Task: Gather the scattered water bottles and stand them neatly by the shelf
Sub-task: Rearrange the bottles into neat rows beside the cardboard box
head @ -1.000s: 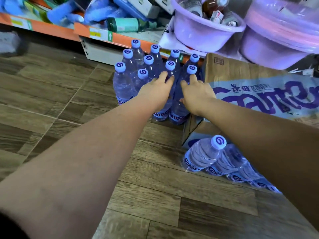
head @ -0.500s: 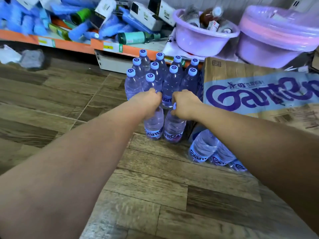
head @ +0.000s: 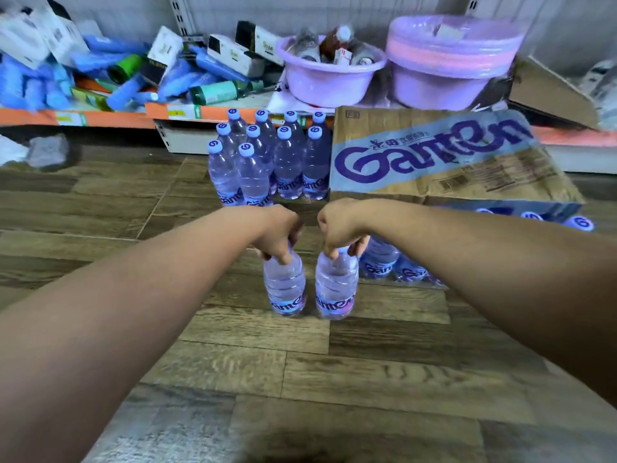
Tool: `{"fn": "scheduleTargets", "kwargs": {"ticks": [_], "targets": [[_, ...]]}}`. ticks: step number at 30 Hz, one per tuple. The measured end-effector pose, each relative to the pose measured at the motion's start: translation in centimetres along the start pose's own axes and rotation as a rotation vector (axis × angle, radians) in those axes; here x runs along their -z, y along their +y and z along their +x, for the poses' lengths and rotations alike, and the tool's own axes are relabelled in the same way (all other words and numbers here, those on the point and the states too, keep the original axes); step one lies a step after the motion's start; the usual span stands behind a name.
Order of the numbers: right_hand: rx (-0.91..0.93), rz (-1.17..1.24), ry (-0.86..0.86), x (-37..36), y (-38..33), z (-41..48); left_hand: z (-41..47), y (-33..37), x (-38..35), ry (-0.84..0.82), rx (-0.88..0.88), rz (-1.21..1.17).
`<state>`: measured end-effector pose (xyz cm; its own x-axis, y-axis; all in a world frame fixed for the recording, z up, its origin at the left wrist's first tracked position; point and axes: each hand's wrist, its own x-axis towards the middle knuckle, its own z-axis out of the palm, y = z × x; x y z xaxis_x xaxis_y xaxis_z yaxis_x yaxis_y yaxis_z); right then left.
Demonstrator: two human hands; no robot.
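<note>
Two clear water bottles with purple labels stand upright on the wooden floor. My left hand grips the neck of the left bottle. My right hand grips the neck of the right bottle; both caps are hidden by my fingers. Behind them, several upright bottles with blue caps stand in rows against the orange-edged shelf. More bottles lie on the floor at the right, partly behind my right arm.
A flattened cardboard carton with purple lettering leans beside the standing rows. Two purple basins sit on the shelf, along with blue packages and boxes. A crumpled grey item lies on the floor at the left.
Both hands closed on the two front bottles and drew them back from the rows toward me. The view has pulled back and tilted up.
</note>
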<state>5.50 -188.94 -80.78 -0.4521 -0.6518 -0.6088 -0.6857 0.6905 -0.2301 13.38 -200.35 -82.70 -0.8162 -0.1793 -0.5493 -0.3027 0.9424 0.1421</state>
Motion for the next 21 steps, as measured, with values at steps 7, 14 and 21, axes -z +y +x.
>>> {"fn": "scheduleTargets", "kwargs": {"ticks": [7,14,21], "targets": [[-0.101,-0.046,0.032,-0.9,5.4,-1.3,2.0,5.3,-0.1,0.095,-0.175,0.086],[-0.13,0.01,0.11,-0.7,8.2,-1.0,4.1,8.0,-0.6,0.156,-0.191,0.001],[-0.152,-0.028,0.117,-1.6,9.5,-0.8,4.5,8.5,-1.0,0.181,-0.201,-0.011]]}}
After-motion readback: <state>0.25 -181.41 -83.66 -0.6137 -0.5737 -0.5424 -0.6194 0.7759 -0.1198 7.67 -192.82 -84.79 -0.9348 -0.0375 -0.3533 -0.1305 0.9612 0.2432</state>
